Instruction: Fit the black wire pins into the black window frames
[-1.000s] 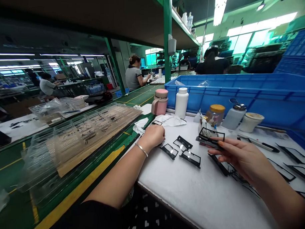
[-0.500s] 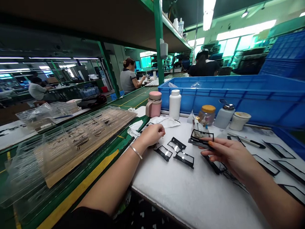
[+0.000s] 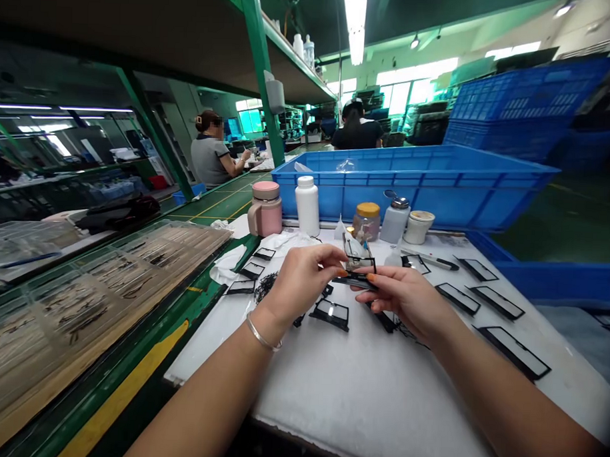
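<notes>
**Two bare hands at a white foam mat (image 3: 359, 390), with positions given clockwise around the held piece, 12 o'clock pointing away from the wearer.** A black-framed rectangular glass piece (image 3: 358, 278) is held above the mat at the centre, tilted, between the hands. The right hand (image 3: 407, 299), with orange-painted nails, approaches from 4 o'clock; its thumb and forefinger pinch the piece's right end, the other fingers curled below. The left hand (image 3: 303, 282), wearing a silver bangle (image 3: 261, 337), approaches from 8 o'clock; its fingers are curled with the tips at the piece's left end, though whether they grip cannot be told.

Similar flat black frames (image 3: 329, 314) lie on the mat at 6 o'clock, and a row (image 3: 513, 352) lies at 3 to 4 o'clock. A tangle of fine black strands (image 3: 265, 287) lies at 9 o'clock. From 11 to 1 o'clock, a pink-lidded mug (image 3: 264, 210), white plastic bottle (image 3: 306, 205), amber-lidded glass jar (image 3: 367, 221) and white pump dispenser (image 3: 395, 218) stand before a blue plastic crate (image 3: 411, 192). A seated co-worker (image 3: 210, 158) works farther off at 11 o'clock.
</notes>
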`<state>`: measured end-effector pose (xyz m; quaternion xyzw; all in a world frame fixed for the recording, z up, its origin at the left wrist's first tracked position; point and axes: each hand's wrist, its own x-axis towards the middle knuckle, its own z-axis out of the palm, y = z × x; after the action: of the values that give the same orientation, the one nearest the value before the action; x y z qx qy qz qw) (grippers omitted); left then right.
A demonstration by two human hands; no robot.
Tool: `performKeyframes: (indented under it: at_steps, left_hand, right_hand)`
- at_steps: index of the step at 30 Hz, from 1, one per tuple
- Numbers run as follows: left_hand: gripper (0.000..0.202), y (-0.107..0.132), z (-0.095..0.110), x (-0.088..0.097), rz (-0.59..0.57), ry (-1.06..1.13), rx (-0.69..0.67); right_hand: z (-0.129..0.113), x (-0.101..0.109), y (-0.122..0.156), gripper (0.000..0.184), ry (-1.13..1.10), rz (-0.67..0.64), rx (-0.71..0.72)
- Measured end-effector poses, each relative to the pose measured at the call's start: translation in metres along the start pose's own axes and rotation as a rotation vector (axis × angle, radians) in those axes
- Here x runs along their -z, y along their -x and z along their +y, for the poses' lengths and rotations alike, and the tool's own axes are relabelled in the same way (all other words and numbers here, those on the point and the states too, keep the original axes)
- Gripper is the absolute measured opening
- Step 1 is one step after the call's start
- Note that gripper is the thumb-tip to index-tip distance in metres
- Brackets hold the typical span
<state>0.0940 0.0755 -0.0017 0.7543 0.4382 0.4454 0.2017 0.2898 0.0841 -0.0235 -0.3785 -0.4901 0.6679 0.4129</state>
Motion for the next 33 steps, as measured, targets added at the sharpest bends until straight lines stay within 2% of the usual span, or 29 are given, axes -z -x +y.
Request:
performKeyframes:
  at_steps: [5,9,15,22,26,33]
  left_hand:
    - [0.013,0.006,-0.001,-0.007,0.031,-0.162,-0.109]
    - [0.007,0.010,-0.006,-0.008,0.046,-0.276,-0.138]
    - [0.006,0.012,-0.006,-0.008,0.033,-0.235,-0.149]
    - [0.008,0.015,-0.007,-0.007,0.068,-0.171,-0.060]
    - [0.009,0.014,-0.009,-0.008,0.068,-0.194,-0.078]
    - [0.010,0.014,-0.007,-0.008,0.067,-0.201,-0.069]
  right_hand:
    - [0.003,-0.004,0.001,0.018,-0.024,-0.020,0.002]
    - [0.004,-0.008,0.003,0.018,-0.042,-0.026,0.012]
    - [0.006,-0.008,0.003,0.017,-0.040,-0.010,0.042]
    - [0.006,-0.009,0.003,0.017,-0.037,-0.030,0.068]
    - [0.006,-0.011,0.003,0.017,-0.032,-0.040,0.080]
    - [0.005,-0.015,0.005,0.018,-0.033,0.011,0.111]
